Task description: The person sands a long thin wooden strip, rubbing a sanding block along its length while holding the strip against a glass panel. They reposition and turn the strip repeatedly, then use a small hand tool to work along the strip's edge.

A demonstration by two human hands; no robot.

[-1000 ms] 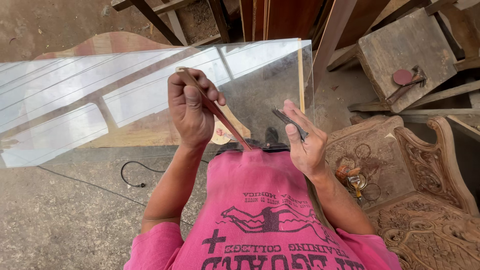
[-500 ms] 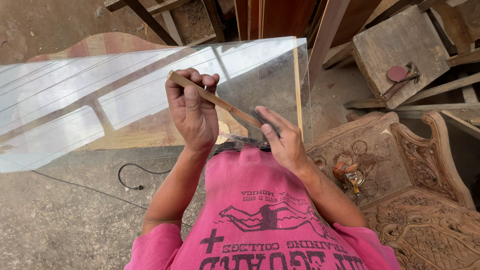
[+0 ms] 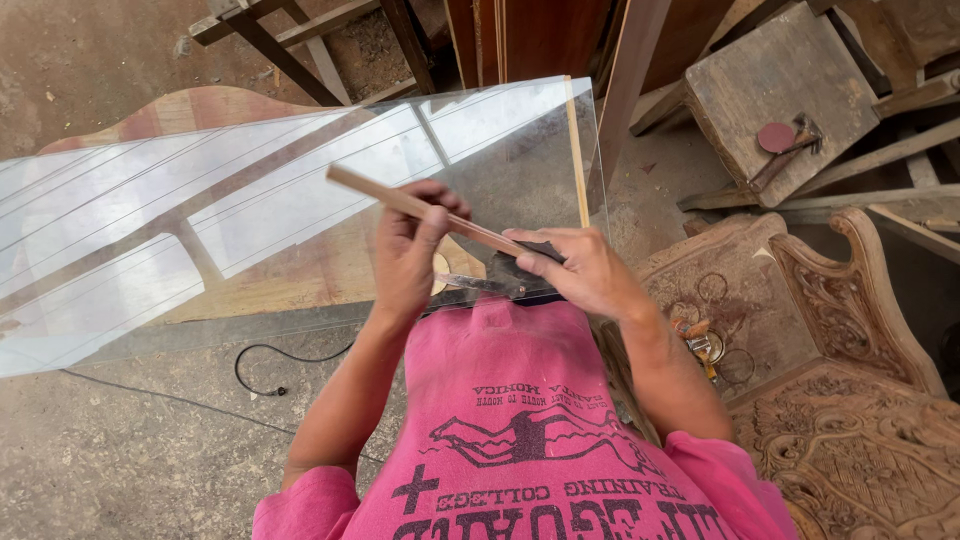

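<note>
A large clear glass sheet (image 3: 200, 230) lies flat in front of me, above a curved wooden board (image 3: 300, 270). My left hand (image 3: 410, 255) grips a thin wooden strip (image 3: 370, 190) that slants from upper left to lower right over the glass. My right hand (image 3: 580, 270) closes over the strip's lower end, where a small dark tool (image 3: 520, 268) sits against the glass edge. A second thin wooden strip (image 3: 577, 150) lies along the right edge of the glass. I wear a pink shirt.
A carved wooden furniture piece (image 3: 850, 400) stands at the right. A wooden stool (image 3: 790, 80) with a red disc and a hammer on it sits at the upper right. Planks lean at the top. A black cable (image 3: 270, 365) lies on the concrete floor.
My left hand has tilted the strip flatter and moved right. My right hand has gone from open fingers to closing over the strip's lower end.
</note>
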